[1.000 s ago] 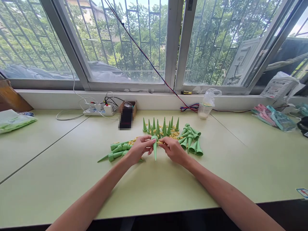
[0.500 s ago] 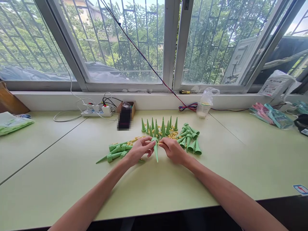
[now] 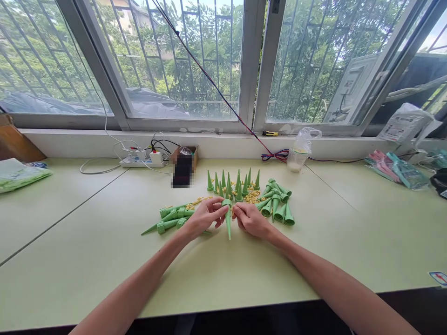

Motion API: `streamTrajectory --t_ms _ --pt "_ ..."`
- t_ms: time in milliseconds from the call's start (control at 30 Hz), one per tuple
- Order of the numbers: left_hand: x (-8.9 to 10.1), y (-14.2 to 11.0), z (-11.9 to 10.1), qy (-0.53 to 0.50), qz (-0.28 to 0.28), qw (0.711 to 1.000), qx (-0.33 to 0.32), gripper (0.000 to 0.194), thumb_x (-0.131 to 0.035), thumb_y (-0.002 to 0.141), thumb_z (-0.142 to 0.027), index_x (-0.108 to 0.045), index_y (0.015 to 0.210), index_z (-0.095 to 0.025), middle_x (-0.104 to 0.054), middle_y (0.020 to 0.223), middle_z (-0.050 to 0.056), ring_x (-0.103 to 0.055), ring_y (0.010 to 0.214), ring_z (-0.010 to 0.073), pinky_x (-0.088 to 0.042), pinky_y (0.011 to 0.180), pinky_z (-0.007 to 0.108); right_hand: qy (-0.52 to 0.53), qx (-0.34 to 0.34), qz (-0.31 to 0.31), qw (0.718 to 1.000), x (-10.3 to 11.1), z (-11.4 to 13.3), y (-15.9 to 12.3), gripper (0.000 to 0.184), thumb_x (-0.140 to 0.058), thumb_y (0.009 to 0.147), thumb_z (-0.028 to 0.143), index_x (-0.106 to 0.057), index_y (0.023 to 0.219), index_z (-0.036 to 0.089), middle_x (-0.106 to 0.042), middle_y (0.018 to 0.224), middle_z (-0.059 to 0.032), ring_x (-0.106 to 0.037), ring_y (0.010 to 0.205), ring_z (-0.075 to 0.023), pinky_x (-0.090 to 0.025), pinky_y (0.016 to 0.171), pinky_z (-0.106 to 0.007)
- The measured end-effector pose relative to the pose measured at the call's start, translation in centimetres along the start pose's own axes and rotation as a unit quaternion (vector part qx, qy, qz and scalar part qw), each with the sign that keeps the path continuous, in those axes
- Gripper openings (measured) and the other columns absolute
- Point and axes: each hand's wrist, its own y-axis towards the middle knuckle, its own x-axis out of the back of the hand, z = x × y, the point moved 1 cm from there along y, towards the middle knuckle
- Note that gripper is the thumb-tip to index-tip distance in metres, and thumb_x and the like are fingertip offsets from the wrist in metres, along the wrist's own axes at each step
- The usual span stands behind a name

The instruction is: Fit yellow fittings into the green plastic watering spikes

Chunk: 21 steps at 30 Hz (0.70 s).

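My left hand (image 3: 208, 217) grips a green plastic spike (image 3: 228, 222) by its wide ribbed collar, the tip pointing down toward me. Close beside it on the right, my right hand (image 3: 252, 218) pinches a small yellow piece (image 3: 233, 211) against the spike's side; the fingers partly cover it. Behind my hands stand several upright green cones (image 3: 239, 190) among loose yellow pieces (image 3: 252, 197). More green cones (image 3: 275, 202) lie piled at the right, open ends toward me. Left of my left hand lie several green spikes (image 3: 166, 225) with collars, some with yellow pieces on them.
A power strip (image 3: 142, 161) with cables and a small cardboard box (image 3: 193, 157) with a dark pixelated front stand by the window wall. A plastic cup (image 3: 296, 160) in a bag stands at the back right. Bagged pink and teal items (image 3: 398, 170) lie farther right.
The view has shifted slightly. The spike in my left hand has tilted a little, and my right hand has drawn slightly away from it with the yellow piece.
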Motion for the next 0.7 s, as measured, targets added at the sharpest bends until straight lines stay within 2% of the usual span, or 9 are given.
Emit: streamTrajectory --t_ms 167,333,500,700 --pt "-0.15 -0.14 -0.24 0.017 0.002 1.000 -0.012 0.041 -0.070 0.076 -0.047 -0.052 0.096 -0.015 -0.058 0.066 -0.002 -0.048 0.048 0.0074 -0.037 0.045 0.021 0.170 -0.066 0.064 0.981 -0.29 -1.01 0.17 0.037 -0.043 0.094 0.047 -0.047 0.070 0.020 -0.033 0.040 0.0102 -0.030 0.029 -0.0070 -0.024 0.033 -0.020" --pt "-0.21 -0.15 -0.33 0.024 0.011 0.999 -0.024 0.042 -0.071 0.076 -0.045 -0.052 0.098 -0.015 -0.058 0.064 -0.003 -0.047 0.046 0.0070 -0.037 0.044 0.021 0.279 -0.097 0.101 0.950 -0.19 -0.66 0.12 0.040 -0.052 0.089 0.052 -0.044 0.067 0.019 -0.025 0.045 0.0117 -0.029 0.030 -0.0049 -0.018 0.031 -0.018" --pt "-0.25 -0.01 -0.18 0.039 0.007 0.999 -0.036 0.042 -0.071 0.076 -0.044 -0.052 0.099 -0.015 -0.055 0.059 -0.004 -0.047 0.046 0.0083 -0.036 0.042 0.021 0.329 -0.113 0.129 0.929 0.08 -0.26 0.09 0.040 -0.054 0.089 0.051 -0.044 0.068 0.018 -0.025 0.049 0.0115 -0.028 0.032 -0.0032 -0.017 0.033 -0.017" --pt "-0.31 0.06 -0.41 0.038 0.009 0.999 -0.027 0.039 -0.068 0.078 -0.046 -0.053 0.096 -0.016 -0.057 0.062 -0.003 -0.048 0.047 0.0083 -0.037 0.044 0.021 0.318 -0.114 0.098 0.936 -0.04 -0.65 0.30 0.043 -0.056 0.087 0.053 -0.043 0.065 0.018 -0.027 0.048 0.0113 -0.029 0.030 -0.0034 -0.018 0.031 -0.018"
